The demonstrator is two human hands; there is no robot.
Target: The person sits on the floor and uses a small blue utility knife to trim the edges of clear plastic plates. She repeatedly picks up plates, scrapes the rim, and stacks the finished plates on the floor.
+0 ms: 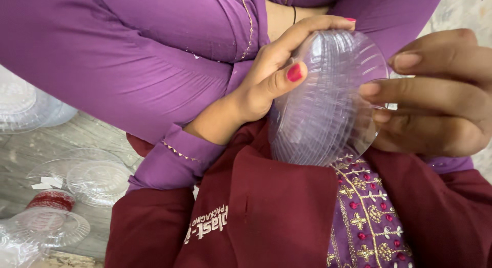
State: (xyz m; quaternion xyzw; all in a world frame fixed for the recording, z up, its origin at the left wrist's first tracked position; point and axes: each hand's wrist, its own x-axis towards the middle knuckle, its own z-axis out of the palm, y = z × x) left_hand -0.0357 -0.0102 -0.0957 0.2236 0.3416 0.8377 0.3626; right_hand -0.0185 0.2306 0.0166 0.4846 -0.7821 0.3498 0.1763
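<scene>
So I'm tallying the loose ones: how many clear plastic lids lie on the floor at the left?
About 4: one at the top left edge, one mid-left, one over a red roll, one cut off at the corner. More may be stacked or hidden.

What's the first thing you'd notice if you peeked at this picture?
The eye lands first on the stack of clear ribbed plastic lids in the middle, gripped between the left hand with bright pink nails and the right hand at the right edge. Next come the purple sleeves and the maroon cloth with gold embroidery below. More clear plastic lids lie on the grey floor at the lower left.
</scene>
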